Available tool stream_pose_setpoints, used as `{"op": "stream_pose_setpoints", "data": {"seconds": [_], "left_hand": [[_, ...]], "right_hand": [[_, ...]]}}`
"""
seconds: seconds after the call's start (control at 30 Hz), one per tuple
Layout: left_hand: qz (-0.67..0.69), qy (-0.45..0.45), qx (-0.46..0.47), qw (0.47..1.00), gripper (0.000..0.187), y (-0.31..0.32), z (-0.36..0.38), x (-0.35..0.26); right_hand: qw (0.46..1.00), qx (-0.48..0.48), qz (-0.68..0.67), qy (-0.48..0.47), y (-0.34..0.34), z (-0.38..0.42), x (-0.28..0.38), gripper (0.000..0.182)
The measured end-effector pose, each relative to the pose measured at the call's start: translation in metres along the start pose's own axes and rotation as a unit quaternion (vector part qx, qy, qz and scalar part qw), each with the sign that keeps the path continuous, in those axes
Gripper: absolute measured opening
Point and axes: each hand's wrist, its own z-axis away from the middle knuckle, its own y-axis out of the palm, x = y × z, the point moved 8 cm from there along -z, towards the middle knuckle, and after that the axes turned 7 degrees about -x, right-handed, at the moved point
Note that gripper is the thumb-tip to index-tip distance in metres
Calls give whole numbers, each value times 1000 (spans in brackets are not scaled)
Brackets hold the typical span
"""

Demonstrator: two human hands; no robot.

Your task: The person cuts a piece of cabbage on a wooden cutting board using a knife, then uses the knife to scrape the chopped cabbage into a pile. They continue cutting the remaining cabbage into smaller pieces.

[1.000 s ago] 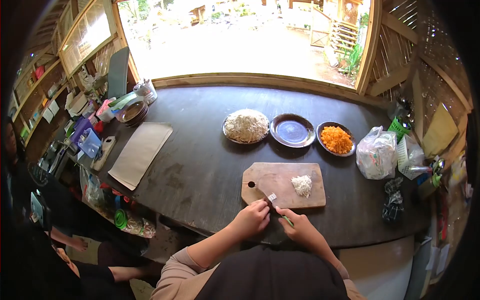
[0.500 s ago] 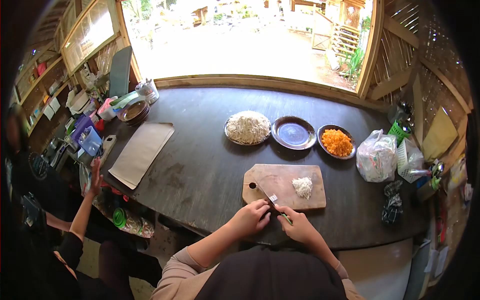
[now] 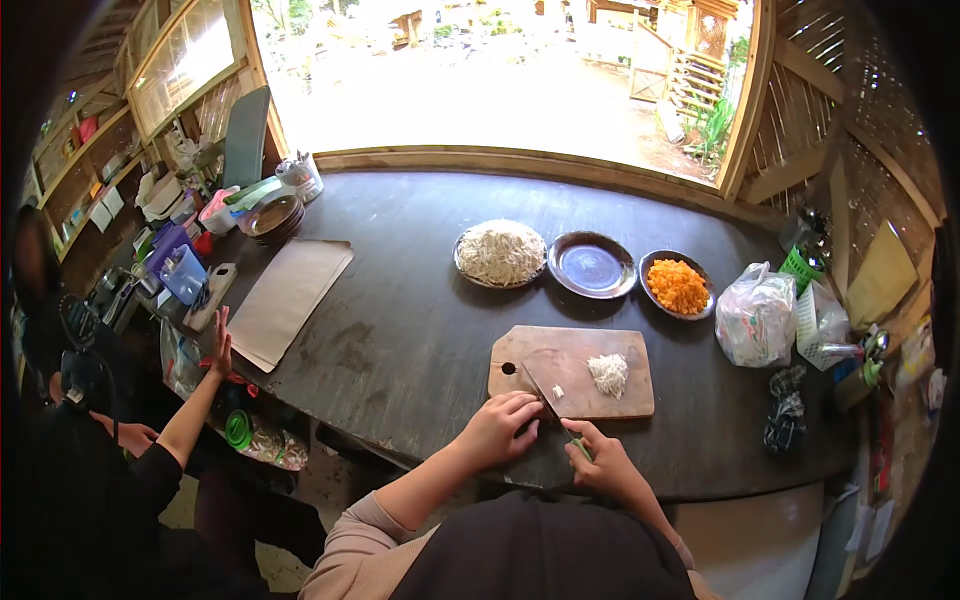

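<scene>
At the far left, another person's hand [image 3: 219,343] lies flat on the edge of the dark tabletop [image 3: 400,330], beside a brown paper sheet [image 3: 290,300]. Behind it stand boxes and a stack of bowls [image 3: 268,218].

Near the middle, the left hand [image 3: 497,427] sits at the near edge of the wooden cutting board [image 3: 570,365]. Its fingers are curled and pressed together; what they hold down is too small to tell. Just beside it, the right hand [image 3: 603,463] grips a knife [image 3: 545,400] with a green handle, fingers wrapped tight around it. The blade points up and left onto the board. A tiny white piece [image 3: 557,391] lies next to the blade, and a small white pile [image 3: 607,373] sits farther right on the board.

Behind the board are a plate of white shreds [image 3: 500,253], an empty dark plate [image 3: 591,265] and a bowl of orange bits [image 3: 677,285]. At the right is a plastic bag [image 3: 755,315].
</scene>
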Motion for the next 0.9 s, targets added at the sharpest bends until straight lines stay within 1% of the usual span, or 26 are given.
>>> {"op": "stream_pose_setpoints", "data": {"seconds": [0.13,0.33,0.4,0.5,0.63,0.7,0.73,0.8,0.83,0.9], "left_hand": [[9,-12,3,1000,29,1,1,2],[-22,5,17,1000,33,6,6,3],[-35,20,20,999,34,6,5,0],[-50,21,23,998,32,7,6,1],[-61,25,26,997,30,9,8,2],[-67,26,31,997,28,10,7,1],[-67,26,31,997,28,10,7,1],[-79,25,43,996,30,12,8,1],[-79,25,44,996,30,12,8,1],[-86,25,45,995,29,12,9,1]], "right_hand": [[1000,-9,4,-2,0,3,5,40],[1000,-14,-6,4,1,5,7,41],[997,-65,9,-28,-4,5,12,38],[998,-42,32,-24,-2,5,13,38],[996,-46,65,-35,-1,4,9,38],[990,-55,94,-94,1,6,18,38],[990,-55,93,-94,3,6,17,38],[982,-63,109,-138,5,9,22,36],[983,-63,109,-137,5,9,21,36],[975,-69,121,-176,7,11,25,35]]}}
